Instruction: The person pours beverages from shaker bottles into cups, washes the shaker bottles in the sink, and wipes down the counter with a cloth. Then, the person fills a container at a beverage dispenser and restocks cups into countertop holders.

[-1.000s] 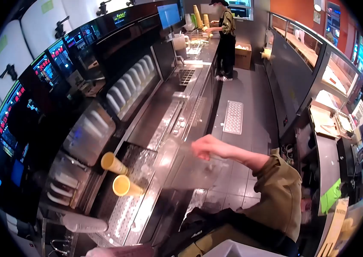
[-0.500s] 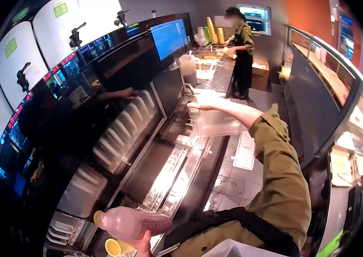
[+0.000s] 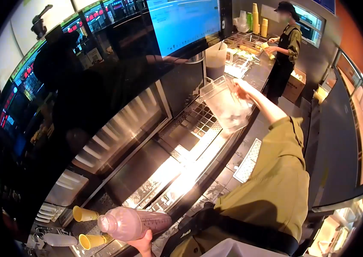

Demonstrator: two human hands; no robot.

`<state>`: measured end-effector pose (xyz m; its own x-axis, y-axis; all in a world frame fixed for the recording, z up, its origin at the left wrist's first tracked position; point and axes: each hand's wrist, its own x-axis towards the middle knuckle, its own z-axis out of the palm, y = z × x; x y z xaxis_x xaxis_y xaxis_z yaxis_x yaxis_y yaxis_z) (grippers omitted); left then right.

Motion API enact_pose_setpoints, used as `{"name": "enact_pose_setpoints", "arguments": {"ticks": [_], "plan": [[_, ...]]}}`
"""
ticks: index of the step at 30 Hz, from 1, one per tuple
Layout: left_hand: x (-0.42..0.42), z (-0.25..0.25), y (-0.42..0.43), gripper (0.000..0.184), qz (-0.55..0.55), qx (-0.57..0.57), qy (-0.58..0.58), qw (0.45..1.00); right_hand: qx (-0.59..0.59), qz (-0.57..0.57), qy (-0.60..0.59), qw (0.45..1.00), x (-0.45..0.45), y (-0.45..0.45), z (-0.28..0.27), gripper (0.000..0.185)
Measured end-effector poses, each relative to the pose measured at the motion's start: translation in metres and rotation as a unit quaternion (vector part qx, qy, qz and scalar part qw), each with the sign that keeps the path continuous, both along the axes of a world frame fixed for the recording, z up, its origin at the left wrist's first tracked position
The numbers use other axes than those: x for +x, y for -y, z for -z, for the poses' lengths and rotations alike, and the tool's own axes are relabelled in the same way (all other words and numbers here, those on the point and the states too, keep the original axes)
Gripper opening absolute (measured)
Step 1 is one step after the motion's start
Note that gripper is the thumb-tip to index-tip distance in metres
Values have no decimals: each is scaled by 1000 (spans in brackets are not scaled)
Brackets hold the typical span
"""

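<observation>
Observed the left hand (image 3: 145,243) closed around a pinkish bottle (image 3: 141,223) with dark scale marks, with only part of the fingers in view along its near side. Noted the bottle just above these fingers in view, lying on its side, with its long axis running nearly level across them: neck to the left, base to the right. Cannot tell capped from uncapped at the mouth.

Recorded two yellow cups left of the left fingers: an upper cup (image 3: 85,214) farther up and out, a lower cup (image 3: 91,241) roughly level with them. Noted the mouth pointing toward the gap between both cups. Cannot tell touching from apart where bottle and lower cup meet in view. Judged this mouth-to-cups line the governing relation, with the left hand clearly nearer.

Observed the right hand (image 3: 245,91) holding a clear container (image 3: 226,107) at its upper edge, well apart from the left fingers, up and to the right. Noted the container tilted, mostly left of and below the right fingers, with its long axis slanting down to the right.
</observation>
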<state>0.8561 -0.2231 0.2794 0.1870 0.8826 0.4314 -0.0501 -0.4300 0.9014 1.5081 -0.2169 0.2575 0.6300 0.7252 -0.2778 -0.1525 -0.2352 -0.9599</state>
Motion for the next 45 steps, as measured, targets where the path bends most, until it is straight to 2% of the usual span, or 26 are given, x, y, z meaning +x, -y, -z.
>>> {"name": "enact_pose_setpoints", "arguments": {"ticks": [1, 2, 5, 7, 9, 11, 13, 17, 19, 20, 21, 22, 24, 25, 26, 27, 29, 35, 36, 37, 39, 40, 41, 42, 43, 45], "plan": [[3, 5, 2, 58, -11, -5, 3, 1000, -32, 100, -8, 994, -44, 10, -18, 36], [7, 11, 3, 67, -21, -9, 7, 1000, -47, 46, -19, 998, -37, 5, 10, 29], [9, 28, 7, 89, -90, -18, -20, 996, 70, 109, 30, 991, -54, -46, 79, 25], [18, 25, 10, 90, -82, -12, -7, 997, 168, 163, -6, 972, -89, -64, 77, 22], [25, 21, 10, 90, -85, -3, -12, 996, 211, 166, 50, 962, -88, -96, 115, 21], [28, 18, 13, 89, -99, 3, -37, 994, 212, 224, 57, 950, -102, -119, 120, 22], [35, 8, 15, 86, -70, 10, -37, 997, 86, 246, 166, 951, -122, -132, 105, 28], [43, 8, 15, 100, -72, -22, -22, 997, -10, 212, 192, 958, -110, -138, 109, 40], [48, 10, 14, 100, -75, -19, -17, 997, 13, 128, 218, 967, -93, -123, 99, 48], [50, 10, 13, 100, -75, -16, -16, 997, -54, 17, 240, 969, -71, -115, 97, 55], [52, 11, 13, 100, -77, -13, -14, 997, -122, -94, 258, 954, -60, -100, 74, 61], [53, 11, 13, 100, -80, -8, -10, 997, -203, -132, 366, 898, -61, -77, 27, 72], [58, 11, 12, 100, -86, 1, -5, 996, -118, 32, 487, 865, -68, -49, -74, 55], [60, 11, 12, 100, -90, 5, -4, 996, 73, 135, 465, 872, -67, -46, -111, 43], [60, 12, 13, 100, -94, 7, -3, 996, 288, 243, 559, 739, -40, -64, -126, 39], [61, 12, 14, 100, -97, 9, -2, 995, 308, 287, 601, 680, -36, -65, -160, 26], [60, 11, 17, 100, -106, 15, -3, 994, 317, 314, 637, 629, -19, -82, -194, 26], [53, 15, 26, 101, -152, 62, 7, 986, 332, 289, 652, 618, 0, -102, -216, 25], [54, 16, 26, 101, -161, 86, 14, 983, 395, 274, 620, 620, -5, -95, -217, 22], [41, 30, 28, 109, -166, 67, -10, 984, 462, 242, 577, 628, -37, -81, -223, 20], [39, 25, 36, 108, -140, 19, -18, 990, 537, 47, 443, 716, -164, -52, -198, 26], [36, 19, 33, 106, -108, 41, -91, 989, 554, -31, 358, 751, -226, -36, -186, 30], [30, 16, 32, 104, -84, 92, -228, 966, 531, -194, 382, 732, -267, -31, -161, 45], [24, 12, 27, 101, -59, 159, -403, 899, 483, -351, 391, 700, -308, -26, -138, 61], [29, 41, 42, 109, -31, 23, -33, 999, 406, -502, 390, 656, -357, -12, -134, 77], [22, 71, 48, 116, -39, -91, -62, 993, 358, -643, 425, 527, -421, -17, -127, 99]]}}
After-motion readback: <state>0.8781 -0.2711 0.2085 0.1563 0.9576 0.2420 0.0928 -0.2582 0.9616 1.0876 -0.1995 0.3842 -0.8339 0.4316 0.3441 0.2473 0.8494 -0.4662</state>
